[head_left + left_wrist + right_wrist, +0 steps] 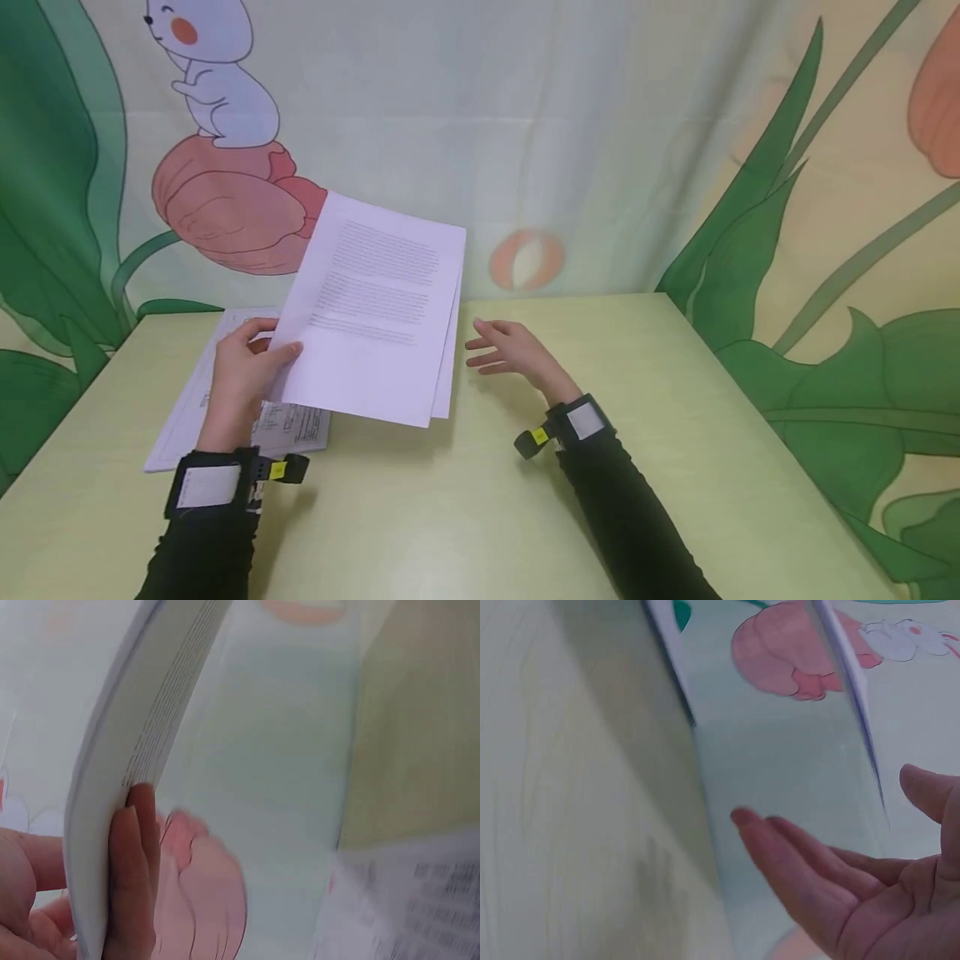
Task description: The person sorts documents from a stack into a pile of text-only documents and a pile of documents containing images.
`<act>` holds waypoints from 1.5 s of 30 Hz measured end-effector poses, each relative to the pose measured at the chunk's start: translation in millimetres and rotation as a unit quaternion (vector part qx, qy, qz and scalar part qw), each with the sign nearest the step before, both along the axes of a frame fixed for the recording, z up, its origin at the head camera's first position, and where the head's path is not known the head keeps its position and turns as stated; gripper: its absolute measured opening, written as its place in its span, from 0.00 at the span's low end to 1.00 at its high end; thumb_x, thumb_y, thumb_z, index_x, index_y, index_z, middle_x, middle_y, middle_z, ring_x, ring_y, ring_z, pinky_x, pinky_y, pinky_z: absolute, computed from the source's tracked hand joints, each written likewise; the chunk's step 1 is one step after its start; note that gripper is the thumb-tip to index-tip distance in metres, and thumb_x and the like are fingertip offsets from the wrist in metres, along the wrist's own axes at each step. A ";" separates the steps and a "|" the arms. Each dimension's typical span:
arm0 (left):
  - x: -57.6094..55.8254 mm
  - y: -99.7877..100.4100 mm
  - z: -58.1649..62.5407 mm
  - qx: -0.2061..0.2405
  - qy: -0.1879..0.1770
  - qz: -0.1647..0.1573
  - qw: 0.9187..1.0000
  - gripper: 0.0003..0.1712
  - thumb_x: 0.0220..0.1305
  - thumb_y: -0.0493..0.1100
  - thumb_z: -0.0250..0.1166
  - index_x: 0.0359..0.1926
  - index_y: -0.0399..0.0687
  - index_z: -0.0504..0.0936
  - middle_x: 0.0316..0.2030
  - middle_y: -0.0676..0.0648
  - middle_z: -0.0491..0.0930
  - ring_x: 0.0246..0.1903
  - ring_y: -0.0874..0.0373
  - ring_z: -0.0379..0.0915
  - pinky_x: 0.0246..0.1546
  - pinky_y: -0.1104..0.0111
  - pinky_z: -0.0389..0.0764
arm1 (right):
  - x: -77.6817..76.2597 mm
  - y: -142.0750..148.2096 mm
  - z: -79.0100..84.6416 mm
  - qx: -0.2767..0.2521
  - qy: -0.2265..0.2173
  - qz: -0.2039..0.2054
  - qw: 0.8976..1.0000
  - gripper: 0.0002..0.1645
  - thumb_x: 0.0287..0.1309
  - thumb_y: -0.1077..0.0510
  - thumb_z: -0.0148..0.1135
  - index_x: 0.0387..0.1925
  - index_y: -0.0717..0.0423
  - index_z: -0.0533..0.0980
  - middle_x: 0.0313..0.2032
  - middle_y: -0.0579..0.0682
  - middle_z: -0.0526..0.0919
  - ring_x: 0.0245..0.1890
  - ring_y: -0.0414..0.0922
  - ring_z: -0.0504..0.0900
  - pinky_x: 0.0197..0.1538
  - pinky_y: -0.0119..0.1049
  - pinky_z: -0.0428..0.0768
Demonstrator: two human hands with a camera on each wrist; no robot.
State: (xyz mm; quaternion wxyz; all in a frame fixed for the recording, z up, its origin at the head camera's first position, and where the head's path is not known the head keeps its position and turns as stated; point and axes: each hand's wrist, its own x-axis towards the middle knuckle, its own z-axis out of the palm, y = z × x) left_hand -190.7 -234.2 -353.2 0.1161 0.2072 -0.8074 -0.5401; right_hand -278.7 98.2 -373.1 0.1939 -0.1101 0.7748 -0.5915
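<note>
My left hand [247, 367] pinches a few printed sheets of paper [375, 308] at their lower left edge, thumb in front and fingers behind. The sheets are raised and tilted above the table, with a second sheet showing along the right edge. In the left wrist view the fingers [131, 877] press one face of the sheets [97, 795], seen edge-on. Just right of the sheets, my right hand [517, 354] hovers with fingers spread and holds nothing. The right wrist view shows this hand [870, 900] palm up, close to the edge of the sheets [855, 697].
More printed papers [300, 429] lie on the left of the pale yellow table [480, 517], partly hidden behind my left hand. A curtain [600, 150] printed with flowers and a white animal hangs behind the table's far edge.
</note>
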 end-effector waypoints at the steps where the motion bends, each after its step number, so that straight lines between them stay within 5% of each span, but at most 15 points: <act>1: -1.8 8.4 -0.7 0.000 0.003 0.000 1.000 0.29 0.61 0.45 0.64 0.63 0.49 0.70 0.54 0.39 0.72 0.43 0.46 0.75 0.39 0.61 0.82 | 2.0 1.3 2.0 -0.009 -0.008 -0.003 1.000 0.39 0.65 0.40 0.51 0.65 0.64 0.62 0.55 0.63 0.77 0.47 0.56 0.83 0.48 0.45 0.80; 8: -9.7 63.4 -5.1 0.010 0.033 -0.050 0.998 0.24 0.61 0.35 0.61 0.59 0.43 0.72 0.50 0.37 0.75 0.43 0.46 0.74 0.36 0.66 0.78 | 12.5 23.9 10.3 0.036 0.009 -0.058 0.998 0.29 0.60 0.54 0.62 0.61 0.58 0.69 0.46 0.61 0.83 0.36 0.49 0.86 0.40 0.41 0.83; 13: -8.8 94.4 -10.0 0.007 0.034 -0.083 0.996 0.23 0.61 0.34 0.59 0.59 0.44 0.71 0.49 0.38 0.73 0.43 0.45 0.73 0.37 0.61 0.79 | 18.4 50.3 10.7 0.066 0.011 -0.053 0.996 0.30 0.60 0.59 0.62 0.63 0.55 0.66 0.48 0.61 0.82 0.37 0.50 0.85 0.38 0.42 0.83; 29: -0.7 149.0 -23.1 -0.052 0.031 -0.200 0.978 0.27 0.54 0.32 0.66 0.58 0.41 0.76 0.47 0.37 0.81 0.42 0.46 0.79 0.44 0.56 0.80 | 35.8 130.8 -0.5 0.156 0.027 -0.095 0.983 0.34 0.58 0.55 0.64 0.64 0.58 0.65 0.51 0.63 0.79 0.39 0.49 0.84 0.40 0.38 0.83; 40: -4.4 196.4 -48.4 -0.027 -0.036 -0.277 0.960 0.30 0.50 0.29 0.68 0.58 0.37 0.75 0.44 0.39 0.81 0.38 0.51 0.80 0.36 0.62 0.82 | 41.9 169.6 -18.4 0.212 0.017 -0.095 0.973 0.31 0.60 0.57 0.62 0.62 0.62 0.67 0.50 0.64 0.80 0.39 0.48 0.83 0.41 0.40 0.82; 45: -1.3 207.5 -53.8 -0.016 -0.062 -0.313 0.948 0.30 0.50 0.28 0.66 0.58 0.32 0.73 0.43 0.38 0.81 0.40 0.50 0.80 0.34 0.64 0.82 | 43.1 175.8 -25.7 0.275 0.032 -0.102 0.955 0.30 0.61 0.56 0.60 0.61 0.64 0.67 0.50 0.65 0.79 0.41 0.50 0.81 0.41 0.40 0.81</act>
